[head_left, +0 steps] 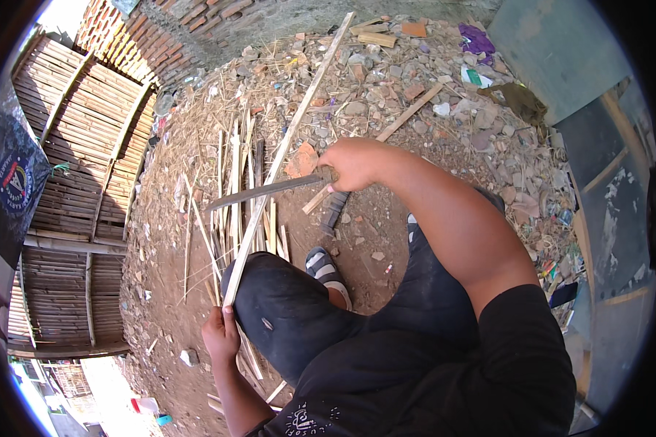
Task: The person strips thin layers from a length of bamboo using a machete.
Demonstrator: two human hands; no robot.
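Observation:
In my right hand (351, 162) I grip a long knife (240, 197), a machete by its shape, near its handle end. Its dark blade points left and lies across a long, pale wooden or bamboo strip (310, 102). My left hand (221, 333) is closed on the strip's lower end, thumb on top, beside my left knee. The strip slants up and away to the right, passing over the edge of that knee. Whether the blade touches the strip I cannot tell.
Several thin strips (236, 167) lie on the dirt beyond my left knee. Rubble (357, 109) and another wooden piece (408, 115) lie farther off. My sandalled foot (326, 271) is between my knees. A slatted bamboo wall (87, 131) stands left, grey panels (561, 58) right.

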